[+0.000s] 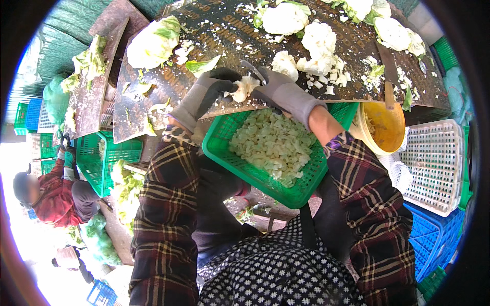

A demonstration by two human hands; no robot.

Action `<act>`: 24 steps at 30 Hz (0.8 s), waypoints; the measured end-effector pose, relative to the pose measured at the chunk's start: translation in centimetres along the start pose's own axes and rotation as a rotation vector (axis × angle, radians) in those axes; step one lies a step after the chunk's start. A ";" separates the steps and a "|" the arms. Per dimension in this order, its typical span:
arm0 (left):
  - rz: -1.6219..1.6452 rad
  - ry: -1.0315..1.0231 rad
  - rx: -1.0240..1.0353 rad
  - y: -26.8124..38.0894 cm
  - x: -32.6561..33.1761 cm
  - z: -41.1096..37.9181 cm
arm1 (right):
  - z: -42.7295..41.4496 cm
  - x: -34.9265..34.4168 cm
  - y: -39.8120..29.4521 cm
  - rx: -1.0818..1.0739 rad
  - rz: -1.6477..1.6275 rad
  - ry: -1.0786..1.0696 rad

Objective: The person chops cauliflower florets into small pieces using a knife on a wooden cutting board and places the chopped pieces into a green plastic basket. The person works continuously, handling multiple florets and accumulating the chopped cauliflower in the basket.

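Note:
A small piece of cauliflower (243, 88) is gripped in the gloved fingers of my left hand (204, 93), just above the near edge of the board. My right hand (285, 90), gloved too, holds a small knife (251, 69) whose blade shows beside the piece; the handle is hidden in the palm. Below both hands, a green plastic basket (220, 162) rests across my lap, with many cut cauliflower florets (273, 145) inside. Larger cauliflower chunks (285, 65) lie on the board past my right hand. A loose green leaf (203, 65) sits beyond my left hand.
Whole cauliflower heads (155, 43) and crumbs lie on the dark printed board (226, 34). A wide-bladed knife (387, 76) rests at its right. Nearby stand a yellow bucket (386, 128), a white crate (432, 164) and a blue crate (436, 237). Another person (57, 191) sits at left.

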State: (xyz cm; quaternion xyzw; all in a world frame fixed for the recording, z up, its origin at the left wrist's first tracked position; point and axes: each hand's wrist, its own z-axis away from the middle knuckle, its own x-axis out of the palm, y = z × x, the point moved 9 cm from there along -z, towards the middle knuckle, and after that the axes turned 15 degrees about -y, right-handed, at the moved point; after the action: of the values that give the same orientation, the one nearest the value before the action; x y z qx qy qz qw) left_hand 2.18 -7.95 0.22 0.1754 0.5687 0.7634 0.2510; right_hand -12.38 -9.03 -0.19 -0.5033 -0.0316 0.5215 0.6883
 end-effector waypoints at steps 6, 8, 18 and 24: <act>0.012 -0.242 -0.132 -0.2 2.5 1.0 | 2.8 0.7 1.8 0.021 -0.259 -0.243; 0.053 -0.232 -0.151 -0.3 3.1 1.0 | 3.0 -0.2 2.3 0.061 -0.227 -0.145; 0.591 0.446 0.226 -0.5 0.8 1.1 | 3.8 -0.9 1.6 -0.018 -0.118 0.293; 0.484 0.780 0.122 -3.1 -0.5 0.9 | 3.1 3.5 0.2 -0.074 -0.047 0.292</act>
State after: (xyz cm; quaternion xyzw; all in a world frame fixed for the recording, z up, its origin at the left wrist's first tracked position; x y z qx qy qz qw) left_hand 3.70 -6.82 -2.42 0.0172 0.6072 0.7742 -0.1780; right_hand -12.69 -4.38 -0.48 -0.5979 0.0378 0.4251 0.6785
